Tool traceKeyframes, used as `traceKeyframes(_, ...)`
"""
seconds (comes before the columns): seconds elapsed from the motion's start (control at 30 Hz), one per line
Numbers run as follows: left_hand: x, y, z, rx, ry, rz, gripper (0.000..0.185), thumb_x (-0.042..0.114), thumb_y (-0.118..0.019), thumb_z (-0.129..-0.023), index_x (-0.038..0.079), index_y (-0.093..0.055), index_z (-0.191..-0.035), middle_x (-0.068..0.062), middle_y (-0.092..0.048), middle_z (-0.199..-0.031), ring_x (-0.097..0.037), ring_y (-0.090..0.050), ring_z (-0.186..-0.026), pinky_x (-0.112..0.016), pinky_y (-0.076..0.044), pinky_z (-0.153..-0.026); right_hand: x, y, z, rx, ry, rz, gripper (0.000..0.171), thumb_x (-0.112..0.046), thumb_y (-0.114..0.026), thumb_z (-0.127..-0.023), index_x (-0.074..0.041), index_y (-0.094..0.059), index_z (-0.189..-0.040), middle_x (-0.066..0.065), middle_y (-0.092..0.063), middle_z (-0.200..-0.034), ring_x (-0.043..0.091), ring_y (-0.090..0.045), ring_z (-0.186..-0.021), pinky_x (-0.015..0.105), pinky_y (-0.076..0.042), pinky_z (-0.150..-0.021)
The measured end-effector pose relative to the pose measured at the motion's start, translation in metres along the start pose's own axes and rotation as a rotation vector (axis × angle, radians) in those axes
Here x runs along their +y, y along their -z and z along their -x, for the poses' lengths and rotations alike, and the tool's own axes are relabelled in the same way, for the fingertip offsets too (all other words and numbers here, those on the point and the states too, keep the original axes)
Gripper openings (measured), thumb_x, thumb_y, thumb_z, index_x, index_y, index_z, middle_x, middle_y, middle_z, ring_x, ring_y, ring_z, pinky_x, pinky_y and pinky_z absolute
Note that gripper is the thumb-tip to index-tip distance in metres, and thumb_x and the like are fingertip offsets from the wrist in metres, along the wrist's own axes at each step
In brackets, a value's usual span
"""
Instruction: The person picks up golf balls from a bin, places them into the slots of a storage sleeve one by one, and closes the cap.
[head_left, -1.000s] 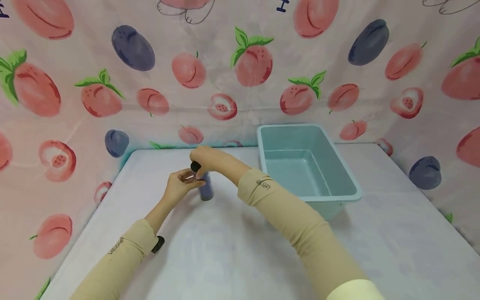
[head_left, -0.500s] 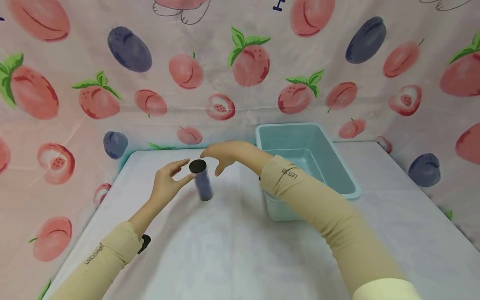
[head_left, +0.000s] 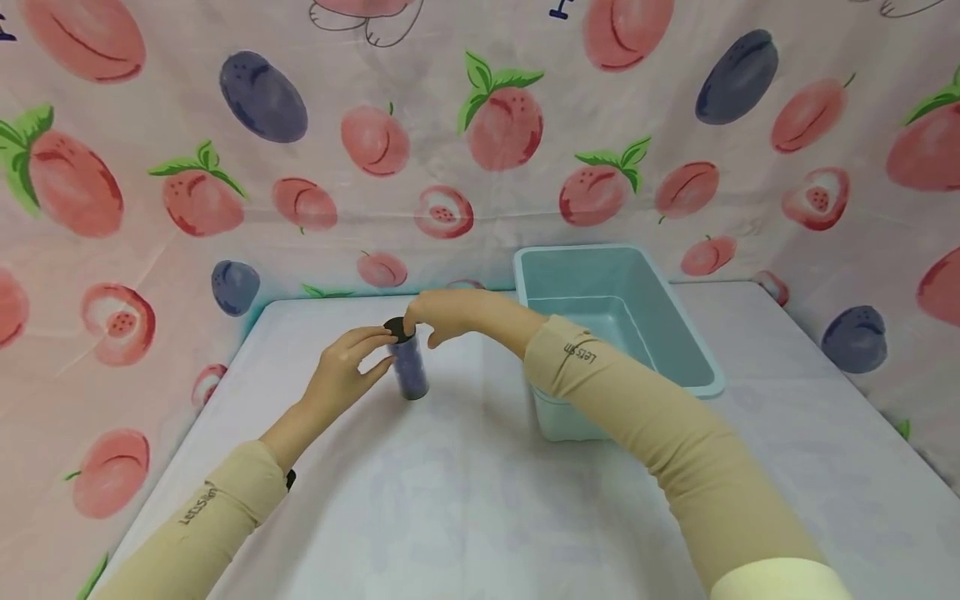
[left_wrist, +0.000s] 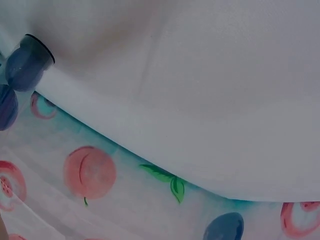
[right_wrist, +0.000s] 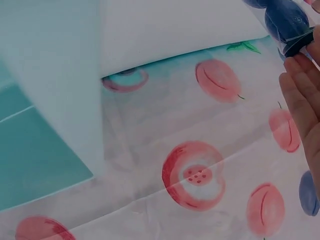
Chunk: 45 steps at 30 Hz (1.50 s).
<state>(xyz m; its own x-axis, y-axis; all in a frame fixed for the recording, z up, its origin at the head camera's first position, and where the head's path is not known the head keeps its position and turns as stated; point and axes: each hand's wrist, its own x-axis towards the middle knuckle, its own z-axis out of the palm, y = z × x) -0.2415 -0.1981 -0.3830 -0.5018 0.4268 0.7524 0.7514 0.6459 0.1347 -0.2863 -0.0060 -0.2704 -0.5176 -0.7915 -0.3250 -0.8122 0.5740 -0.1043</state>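
A small clear cylindrical bottle filled with dark blue-purple contents and topped by a black round cap [head_left: 407,364] stands upright on the white table [head_left: 480,500], well to the left of the light teal rectangular plastic bin [head_left: 678,350] and a little nearer the person than the bin's far rim. Both hands meet at the bottle's top. The left hand [head_left: 347,368], coming from the side away from the bin, has its fingers curled in against the upper part of the bottle just under the cap — the fingertips touch it. The right hand [head_left: 442,313] reaches over from the bin's side, thumb and fingers bent down onto the cap's edge in a pinch; the right wrist view shows its fingers [right_wrist: 300,95] lying close together just beside the cap. Both forearms wear beige sleeves [head_left: 645,433], the right one crossing in front of the bin's near left corner. Behind the bin hangs a pink cloth printed with peaches and plums [head_left: 480,150].
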Motion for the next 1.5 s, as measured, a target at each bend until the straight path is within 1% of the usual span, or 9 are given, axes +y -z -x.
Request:
traceKeyframes(0.2,0.001,-0.004,0.007,0.034,0.011,0.014,0.036,-0.006,-0.082,-0.062,-0.002,-0.07,-0.096,-0.016,-0.067,-0.102,-0.031,-0.064,-0.096,-0.039,-0.053,-0.084,-0.002,-0.003,0.001,-0.011,0.002,-0.03,0.04,-0.008,-0.065,-0.088,-0.003,-0.058,-0.127,0.008,-0.058,-0.132,0.02,-0.052,-0.125,0.029,-0.044,-0.102)
traceKeyframes(0.33,0.0,-0.005,0.007,0.029,-0.001,0.018,0.036,-0.005,-0.082,-0.063,-0.002,-0.07,-0.097,-0.016,-0.067,-0.103,-0.031,-0.063,-0.097,-0.039,-0.052,-0.085,-0.001,-0.003,0.0,-0.015,0.01,-0.02,0.039,-0.008,-0.066,-0.088,-0.003,-0.058,-0.125,0.008,-0.058,-0.131,0.02,-0.053,-0.123,0.029,-0.045,-0.101)
traceKeyframes(0.5,-0.001,-0.001,0.001,-0.021,-0.013,0.015,0.037,-0.004,-0.082,-0.065,-0.001,-0.069,-0.1,-0.016,-0.067,-0.104,-0.03,-0.063,-0.099,-0.038,-0.052,-0.087,0.002,-0.002,0.0,-0.026,-0.01,-0.013,0.043,-0.012,-0.066,-0.088,-0.005,-0.056,-0.129,0.007,-0.055,-0.134,0.019,-0.051,-0.125,0.03,-0.043,-0.103)
traceKeyframes(0.77,0.002,0.012,-0.011,-0.139,-0.06,-0.042,0.029,0.002,-0.082,-0.067,0.0,-0.071,-0.093,-0.012,-0.068,-0.093,-0.028,-0.065,-0.091,-0.04,-0.055,-0.08,0.003,0.003,0.017,-0.152,-0.095,0.0,0.06,-0.026,-0.063,-0.091,-0.015,-0.038,-0.145,-0.001,-0.039,-0.149,0.016,-0.034,-0.139,0.034,-0.031,-0.113)
traceKeyframes(0.9,0.007,0.019,-0.015,-0.161,-0.071,-0.067,0.024,0.003,-0.08,-0.069,0.003,-0.072,-0.092,-0.01,-0.069,-0.09,-0.026,-0.067,-0.085,-0.038,-0.056,-0.073,0.007,0.007,0.039,-0.144,-0.09,0.002,0.062,-0.028,-0.062,-0.091,-0.015,-0.036,-0.146,-0.001,-0.039,-0.149,0.017,-0.035,-0.138,0.034,-0.032,-0.113)
traceKeyframes(1.03,0.01,0.028,-0.017,-0.147,-0.096,-0.09,0.022,0.003,-0.079,-0.07,0.004,-0.073,-0.091,-0.008,-0.07,-0.086,-0.024,-0.068,-0.081,-0.037,-0.057,-0.069,0.013,0.01,0.072,-0.094,-0.076,-0.025,0.058,-0.026,-0.063,-0.091,-0.013,-0.041,-0.143,0.001,-0.044,-0.146,0.018,-0.039,-0.136,0.035,-0.035,-0.111)
traceKeyframes(1.17,0.009,0.036,-0.019,-0.128,-0.137,-0.113,0.023,0.002,-0.08,-0.068,0.005,-0.073,-0.09,-0.007,-0.07,-0.082,-0.022,-0.067,-0.076,-0.036,-0.056,-0.064,0.02,0.007,0.108,-0.017,-0.067,-0.037,0.053,-0.024,-0.063,-0.091,-0.01,-0.047,-0.139,0.004,-0.05,-0.141,0.021,-0.045,-0.131,0.036,-0.04,-0.107)
traceKeyframes(1.3,0.01,0.043,-0.025,-0.126,-0.173,-0.13,0.024,0.002,-0.08,-0.067,0.004,-0.073,-0.09,-0.007,-0.071,-0.08,-0.021,-0.067,-0.074,-0.036,-0.056,-0.062,0.031,0.0,0.142,0.061,-0.097,-0.036,0.05,-0.025,-0.064,-0.09,-0.01,-0.051,-0.136,0.007,-0.054,-0.137,0.025,-0.05,-0.127,0.039,-0.043,-0.103)
traceKeyframes(1.5,0.016,0.051,-0.033,-0.109,-0.16,-0.107,0.021,0.003,-0.079,-0.068,0.004,-0.073,-0.089,-0.006,-0.072,-0.078,-0.019,-0.067,-0.069,-0.033,-0.054,-0.058,0.043,-0.016,0.193,0.249,-0.12,-0.057,0.046,-0.022,-0.066,-0.089,-0.012,-0.055,-0.132,0.008,-0.059,-0.13,0.028,-0.054,-0.122,0.043,-0.048,-0.097)
